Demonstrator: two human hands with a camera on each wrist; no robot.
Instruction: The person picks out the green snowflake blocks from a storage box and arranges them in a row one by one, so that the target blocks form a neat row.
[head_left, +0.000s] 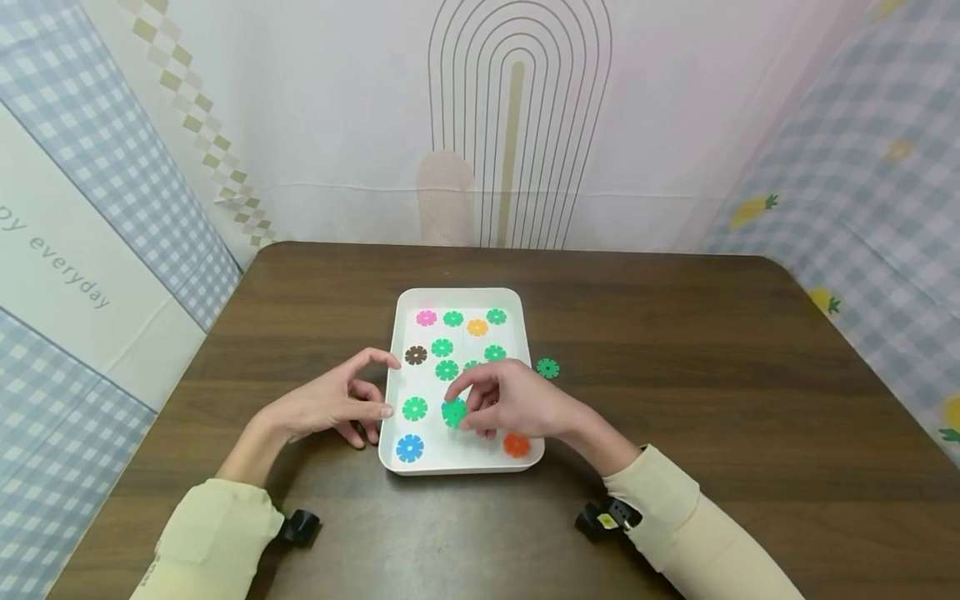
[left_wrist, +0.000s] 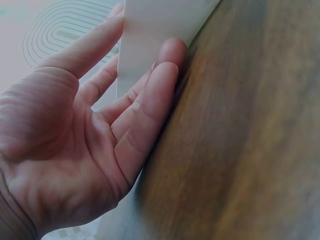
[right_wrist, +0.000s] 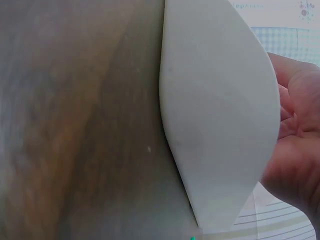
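Observation:
A white tray [head_left: 461, 462] stands on the table, holding flat, notched plastic discs in several colours. My left hand [head_left: 348, 400] holds the tray's left side, with thumb and index fingertip at the rim. In the left wrist view, other fingers [left_wrist: 150, 100] lie against its outer wall. Over the tray's lower middle, my right hand [head_left: 517, 400] pinches a green notched disc [head_left: 453, 414] between thumb and index finger. A sliver of blue shows at that disc's upper edge. From the right wrist, the tray wall [right_wrist: 220, 110] hides the fingertips and the disc.
Inside the tray lie a pink disc [head_left: 426, 318], a yellow one [head_left: 477, 327], a brown one [head_left: 416, 355], a blue one [head_left: 409, 448], an orange-red one [head_left: 516, 446] and several green ones. One loose green disc [head_left: 548, 367] rests on the brown table [head_left: 675, 350], right of the tray.

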